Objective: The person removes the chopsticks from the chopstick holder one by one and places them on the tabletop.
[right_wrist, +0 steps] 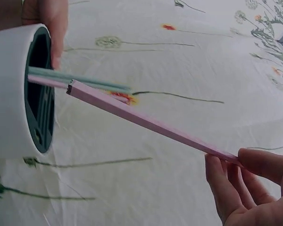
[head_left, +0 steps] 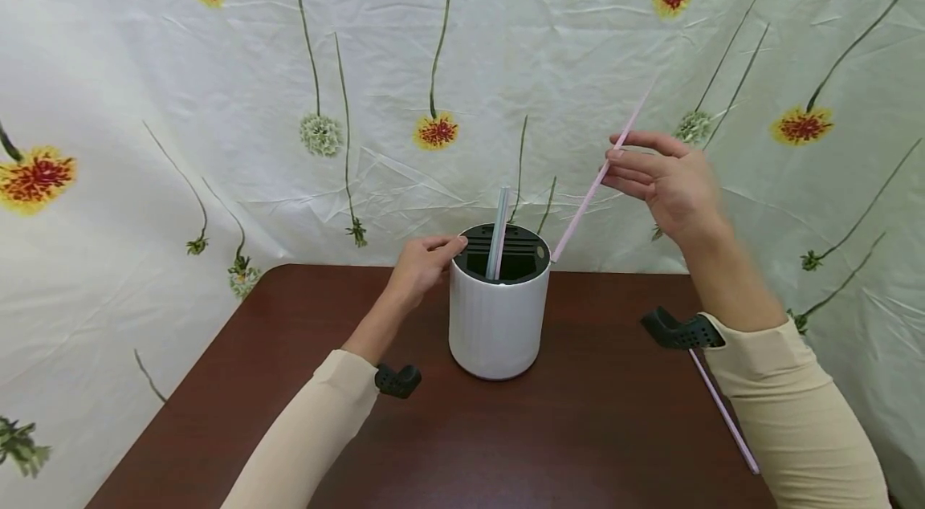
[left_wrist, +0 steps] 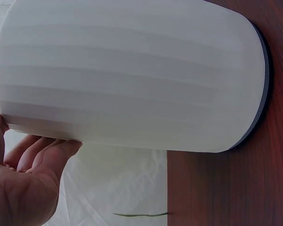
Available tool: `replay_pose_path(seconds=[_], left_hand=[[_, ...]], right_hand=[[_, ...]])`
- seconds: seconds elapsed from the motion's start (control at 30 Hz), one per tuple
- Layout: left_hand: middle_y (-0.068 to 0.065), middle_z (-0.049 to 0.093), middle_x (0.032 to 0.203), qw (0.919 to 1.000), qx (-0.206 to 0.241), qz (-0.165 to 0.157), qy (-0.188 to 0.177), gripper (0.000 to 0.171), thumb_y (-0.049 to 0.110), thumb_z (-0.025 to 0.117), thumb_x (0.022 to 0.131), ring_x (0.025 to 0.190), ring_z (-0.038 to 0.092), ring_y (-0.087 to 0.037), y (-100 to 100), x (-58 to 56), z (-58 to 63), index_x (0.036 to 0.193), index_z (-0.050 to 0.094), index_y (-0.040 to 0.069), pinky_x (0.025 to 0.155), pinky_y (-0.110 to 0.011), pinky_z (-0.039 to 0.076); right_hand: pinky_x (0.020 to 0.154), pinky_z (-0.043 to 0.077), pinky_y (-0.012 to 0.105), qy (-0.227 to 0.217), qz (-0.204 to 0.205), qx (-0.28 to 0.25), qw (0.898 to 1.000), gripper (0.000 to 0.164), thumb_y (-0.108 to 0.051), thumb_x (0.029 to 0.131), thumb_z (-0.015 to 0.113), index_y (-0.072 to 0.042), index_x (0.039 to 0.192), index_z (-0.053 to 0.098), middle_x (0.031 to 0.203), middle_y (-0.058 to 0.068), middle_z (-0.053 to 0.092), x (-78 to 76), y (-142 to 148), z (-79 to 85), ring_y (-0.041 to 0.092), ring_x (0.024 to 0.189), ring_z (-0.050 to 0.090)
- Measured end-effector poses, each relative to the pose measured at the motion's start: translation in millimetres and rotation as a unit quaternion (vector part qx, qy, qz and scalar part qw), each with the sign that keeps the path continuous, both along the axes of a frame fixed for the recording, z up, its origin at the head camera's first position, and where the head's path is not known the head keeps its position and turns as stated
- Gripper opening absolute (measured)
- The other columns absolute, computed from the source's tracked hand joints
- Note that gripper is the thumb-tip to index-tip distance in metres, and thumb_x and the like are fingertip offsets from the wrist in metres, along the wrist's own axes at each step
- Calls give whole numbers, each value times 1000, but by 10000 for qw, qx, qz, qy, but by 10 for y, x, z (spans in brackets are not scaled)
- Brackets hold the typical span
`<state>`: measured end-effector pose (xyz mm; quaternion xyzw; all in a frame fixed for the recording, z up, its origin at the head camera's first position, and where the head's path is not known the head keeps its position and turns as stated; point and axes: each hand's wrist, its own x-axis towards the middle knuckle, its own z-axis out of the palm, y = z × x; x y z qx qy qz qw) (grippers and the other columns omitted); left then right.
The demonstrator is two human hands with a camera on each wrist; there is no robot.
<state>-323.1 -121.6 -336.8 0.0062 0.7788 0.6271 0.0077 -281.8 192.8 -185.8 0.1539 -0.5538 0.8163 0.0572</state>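
Note:
A white cylindrical holder [head_left: 499, 332] with a dark slotted top [head_left: 516, 240] stands upright on the table. My left hand [head_left: 428, 266] grips its left rim; in the left wrist view, the fingertips [left_wrist: 70, 145] press against the white wall. A blue-green chopstick [head_left: 499, 228] and a pink chopstick [right_wrist: 47, 82] stand in the opening. My right hand [head_left: 668, 176] pinches another slim pink chopstick [head_left: 588, 196] between thumb and fingers. It slants, its squared lower end close by the holder's right rim in the head view. In the right wrist view, that end [right_wrist: 71, 88] is outside the opening.
One more pink chopstick [head_left: 730, 421] lies on the dark brown table [head_left: 578, 445] at the right, partly behind my right forearm. A flower-patterned white cloth [head_left: 390, 35] hangs behind the table. Black mounts [head_left: 682, 330] sit at both wrists.

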Motion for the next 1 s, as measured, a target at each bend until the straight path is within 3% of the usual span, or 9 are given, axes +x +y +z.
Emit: replay_pose_path(seconds=[0.2,0.5,0.67,1.0], left_hand=[[-8,60,142,10000,-45,39,16,51,45,70,95,128,60,-28,-17,4,4,134,68,13,108,-49,49],[-7,61,143,10000,-30,-8,10,51,46,70,95,130,59,-27,-7,-3,6,135,68,14,107,-48,50],[-7,60,142,10000,-13,3,-28,50,45,70,95,130,59,-27,-11,-18,-7,134,68,14,108,-49,49],[-8,61,142,10000,7,1,11,50,45,71,95,128,60,-29,-3,-13,-6,134,69,13,109,-50,48]], right_hand=[[70,64,37,81,-395,682,9969,13,-2,88,77,-4,100,78,100,4,74,73,272,47,20,78,76],[67,63,32,-422,-859,1455,9847,7,-12,91,76,-16,96,77,93,-5,73,76,796,-293,11,79,75],[67,63,33,-746,-495,1422,9858,11,-7,95,70,-16,95,76,89,-3,76,51,1091,-552,11,80,75],[71,63,32,-1398,10,1556,9779,30,1,101,59,-22,93,77,89,-4,76,12,1551,-1162,11,81,75]])
